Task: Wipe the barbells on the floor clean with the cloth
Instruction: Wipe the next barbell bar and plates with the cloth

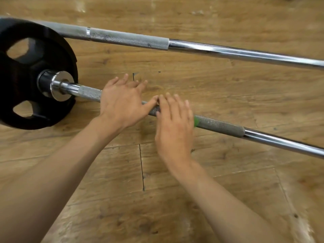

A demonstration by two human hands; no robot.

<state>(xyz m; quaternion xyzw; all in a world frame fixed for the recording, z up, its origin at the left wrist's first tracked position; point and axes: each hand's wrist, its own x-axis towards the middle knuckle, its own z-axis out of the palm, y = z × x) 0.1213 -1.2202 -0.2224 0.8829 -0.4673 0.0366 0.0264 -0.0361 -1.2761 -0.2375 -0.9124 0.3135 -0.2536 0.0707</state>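
Observation:
Two steel barbells lie on the wooden floor. The near barbell (219, 126) runs from a black weight plate (33, 74) at the left down to the right edge. My left hand (122, 100) lies flat over its knurled grip, fingers spread and straight. Just to the right, my right hand (175, 123) rests flat over the same bar with straight fingers. A small bit of green cloth (196, 122) peeks out at the right edge of my right hand, on the bar. The far barbell (129, 38) lies beyond both hands.
The wooden floor (175, 199) spreads around both bars, with a thin dark seam in front of my hands. The black plate stands upright at the left, leaning near the far bar.

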